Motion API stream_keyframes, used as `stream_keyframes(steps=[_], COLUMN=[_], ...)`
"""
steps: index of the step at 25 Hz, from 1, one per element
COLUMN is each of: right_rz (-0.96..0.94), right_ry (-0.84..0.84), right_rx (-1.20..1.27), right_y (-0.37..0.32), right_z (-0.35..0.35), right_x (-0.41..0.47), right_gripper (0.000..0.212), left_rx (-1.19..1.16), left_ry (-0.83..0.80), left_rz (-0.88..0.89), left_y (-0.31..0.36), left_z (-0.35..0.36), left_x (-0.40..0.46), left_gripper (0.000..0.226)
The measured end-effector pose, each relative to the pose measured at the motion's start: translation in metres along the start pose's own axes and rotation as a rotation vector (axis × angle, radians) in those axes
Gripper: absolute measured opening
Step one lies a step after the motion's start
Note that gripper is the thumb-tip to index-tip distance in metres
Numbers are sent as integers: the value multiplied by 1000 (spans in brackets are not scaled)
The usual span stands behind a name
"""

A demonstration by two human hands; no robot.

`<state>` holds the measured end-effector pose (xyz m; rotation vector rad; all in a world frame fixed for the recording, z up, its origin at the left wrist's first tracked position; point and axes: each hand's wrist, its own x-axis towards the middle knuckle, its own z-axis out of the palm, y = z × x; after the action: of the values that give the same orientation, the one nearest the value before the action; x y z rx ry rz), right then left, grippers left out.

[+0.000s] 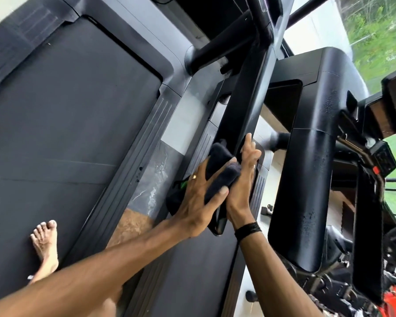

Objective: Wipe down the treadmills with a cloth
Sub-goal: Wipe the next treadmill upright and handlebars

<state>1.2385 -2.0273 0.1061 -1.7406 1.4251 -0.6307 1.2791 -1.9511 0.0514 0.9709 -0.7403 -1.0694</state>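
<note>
**Mid-wipe on the treadmill upright**

Gym floor w/ pale tiles runs between two dark treadmill belts (62, 133), and green foliage shows through the window at the far right. I'm looking down at a black upright post (245, 106) of the nearer treadmill. My left hand (204, 191) grips the dark cloth (222, 177), fingers (223, 191) curled round it, pressing it against the lower part of that post. My right hand (242, 181) lies flat w/ fingers straight, steadying the cloth and the post from the other side, grasping nothing itself. A ring sits on the left hand and a black band on the right wrist. A bare foot (45, 241) stands on the left belt.

Progress, as I judge it: work is underway on this one post only. The second upright (306, 175) at right shows speckles or droplets, so prob. not wiped yet. Belts, side rails, console and handlebars look untouched as far as I can tell, so most of the job remains
</note>
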Motion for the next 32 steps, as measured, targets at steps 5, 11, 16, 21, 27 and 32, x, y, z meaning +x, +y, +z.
stream_keyframes(steps=[5, 11, 16, 21, 27, 32], right_rz=[47, 82, 63, 37, -15, -30], right_ry=[21, -21, -42, -65, -24, -23], right_rx=[-181, -283, -306, -251, -179, 66], right_y=[-10, -16, -13, -13, -36, -26], right_z=[5, 6, 6, 0, -2, -4], right_x=[-1, -1, 1, 7, 120, 142], right_gripper=[101, 100, 86, 83, 111, 112], left_rx=[54, 111, 145, 90, 156, 166], left_ry=[51, 173, 113, 116, 67, -35], left_rz=[-57, -503, -642, -516, -195, 23], left_y=[1, -5, -20, -11, 16, 3], left_z=[-2, -4, -13, -10, -2, -1], left_x=[60, 128, 131, 64, 26, 97], left_gripper=[52, 100, 98, 43, 60, 58])
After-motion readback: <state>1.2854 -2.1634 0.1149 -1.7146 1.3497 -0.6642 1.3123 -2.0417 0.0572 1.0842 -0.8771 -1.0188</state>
